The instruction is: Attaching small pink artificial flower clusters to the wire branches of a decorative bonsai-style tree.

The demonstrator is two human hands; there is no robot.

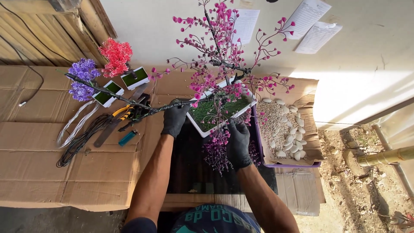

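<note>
1. While my left hand (pixel 174 118), in a black glove, closes around a dark branch (pixel 129 103) that lies across the cardboard sheet (pixel 34 142), my right hand (pixel 238 144), gloved too, grips the near edge of the white rectangular pot (pixel 199 127).
2. That pot sits tilted near the middle of the cardboard's far edge, filled with green moss, and the pink artificial tree (pixel 224 56) rises from it.
3. Just right of the pot stands a cardboard box of gravel and white pebbles (pixel 284 129).
4. Toward the far left corner stand a red flower tuft (pixel 115 56) and a purple one (pixel 83 77), beside two small white pots (pixel 123 84).
5. Near my left hand lie yellow-handled pliers (pixel 120 113), a teal lighter (pixel 127 138) and coils of wire (pixel 79 133).
</note>
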